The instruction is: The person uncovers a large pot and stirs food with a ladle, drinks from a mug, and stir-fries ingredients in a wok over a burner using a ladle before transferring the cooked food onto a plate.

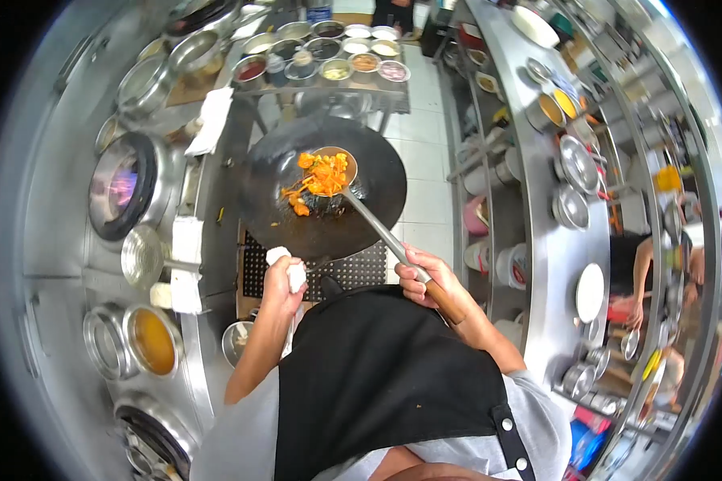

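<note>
My right hand (427,280) is wrapped round the wooden handle of a ladle (375,226), whose bowl is in a large dark wok (269,192). Orange, saucy food pieces (322,175) fill the ladle's bowl, and a few more lie on the wok's surface beside it. My left hand (281,289) is closed on a folded white cloth (284,258) at the near rim of the wok. Whether the fingers grip the wok through the cloth cannot be made out. The wok is held in front of my black apron.
A burner with a lit flame (123,188) is on the left, near a strainer (142,255) and a pot of orange-brown liquid (154,341). Several ingredient bowls (336,70) stand ahead. On the right, a steel counter (529,264) carries bowls; another person's arm (642,276) shows beyond it.
</note>
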The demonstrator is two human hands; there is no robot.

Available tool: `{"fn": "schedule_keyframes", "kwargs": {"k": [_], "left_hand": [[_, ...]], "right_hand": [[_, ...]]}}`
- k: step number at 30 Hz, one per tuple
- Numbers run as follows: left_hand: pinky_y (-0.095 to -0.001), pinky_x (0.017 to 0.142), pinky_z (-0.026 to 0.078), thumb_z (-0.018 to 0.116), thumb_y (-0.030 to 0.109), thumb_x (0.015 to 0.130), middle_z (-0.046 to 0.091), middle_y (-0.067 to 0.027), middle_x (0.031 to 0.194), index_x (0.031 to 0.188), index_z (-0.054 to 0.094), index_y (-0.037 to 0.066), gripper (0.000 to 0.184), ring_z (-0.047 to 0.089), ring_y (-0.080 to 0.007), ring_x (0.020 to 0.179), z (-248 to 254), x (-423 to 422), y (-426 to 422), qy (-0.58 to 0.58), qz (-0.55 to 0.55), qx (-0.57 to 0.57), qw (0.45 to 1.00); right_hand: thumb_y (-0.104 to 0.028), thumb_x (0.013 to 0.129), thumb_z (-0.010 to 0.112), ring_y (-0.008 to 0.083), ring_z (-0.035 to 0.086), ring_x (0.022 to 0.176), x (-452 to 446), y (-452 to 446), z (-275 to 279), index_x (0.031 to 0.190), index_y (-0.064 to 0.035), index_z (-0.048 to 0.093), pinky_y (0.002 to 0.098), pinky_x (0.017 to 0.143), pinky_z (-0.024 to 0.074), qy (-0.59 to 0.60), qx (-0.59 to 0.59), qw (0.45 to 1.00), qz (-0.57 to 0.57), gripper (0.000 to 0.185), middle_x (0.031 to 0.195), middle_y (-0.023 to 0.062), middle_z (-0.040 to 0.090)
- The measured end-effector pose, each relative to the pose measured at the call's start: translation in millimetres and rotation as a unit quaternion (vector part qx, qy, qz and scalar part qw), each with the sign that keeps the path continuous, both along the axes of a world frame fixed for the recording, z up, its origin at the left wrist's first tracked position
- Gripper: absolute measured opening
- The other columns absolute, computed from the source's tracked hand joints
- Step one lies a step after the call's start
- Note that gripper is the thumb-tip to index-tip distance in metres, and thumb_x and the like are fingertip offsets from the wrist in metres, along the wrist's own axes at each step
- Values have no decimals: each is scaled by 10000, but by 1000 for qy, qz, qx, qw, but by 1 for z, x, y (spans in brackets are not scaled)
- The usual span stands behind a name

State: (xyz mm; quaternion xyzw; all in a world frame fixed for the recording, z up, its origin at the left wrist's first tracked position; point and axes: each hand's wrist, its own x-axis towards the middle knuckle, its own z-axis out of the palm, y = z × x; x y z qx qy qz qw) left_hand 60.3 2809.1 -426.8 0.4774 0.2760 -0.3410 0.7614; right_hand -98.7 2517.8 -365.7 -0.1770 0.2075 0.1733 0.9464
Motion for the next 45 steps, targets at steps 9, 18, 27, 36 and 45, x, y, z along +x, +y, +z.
{"fn": "schedule_keyframes", "kwargs": {"k": [9, 18, 27, 36, 45], "left_hand": [[-305, 430, 384, 669, 127, 828, 624, -12, 717, 892, 572, 141, 117, 580, -150, 553, -15, -58, -69, -38, -116, -9, 992], [-305, 407, 380, 632, 131, 836, 632, -37, 695, 887, 581, 116, 73, 568, -165, 516, 26, -173, -209, -51, -275, -29, 960], [-285, 409, 380, 612, 120, 819, 632, -62, 714, 967, 547, 105, 162, 569, -160, 538, 26, -272, -297, -43, -311, -58, 948], [-284, 409, 380, 614, 112, 826, 635, -70, 710, 972, 547, 102, 162, 565, -159, 528, 41, -304, -303, -55, -277, -35, 959], [-296, 418, 372, 623, 122, 827, 638, -67, 720, 975, 542, 109, 169, 558, -161, 516, 38, -302, -280, -55, -226, -12, 972]], "right_hand": [[-234, 1068, 543, 96, 442, 520, -136, -55, -6, 1510, -179, 420, 256, 457, 358, -10, -53, 990, -130, 462, 743, -11, 470], [-234, 1073, 524, 90, 430, 512, -349, -96, 35, 1625, -194, 306, 248, 475, 352, -3, -116, 937, -329, 595, 742, -19, 466], [-248, 1052, 547, 140, 445, 485, -518, -158, 19, 1586, -208, 342, 297, 448, 353, -46, -131, 841, -524, 573, 734, 25, 464], [-258, 1060, 537, 116, 438, 497, -585, -233, -6, 1555, -266, 367, 285, 454, 357, 35, -199, 771, -604, 523, 729, -8, 461], [-246, 1029, 565, 133, 453, 519, -590, -262, -23, 1470, -206, 421, 294, 484, 365, 73, -203, 751, -625, 466, 741, -2, 486]]}}
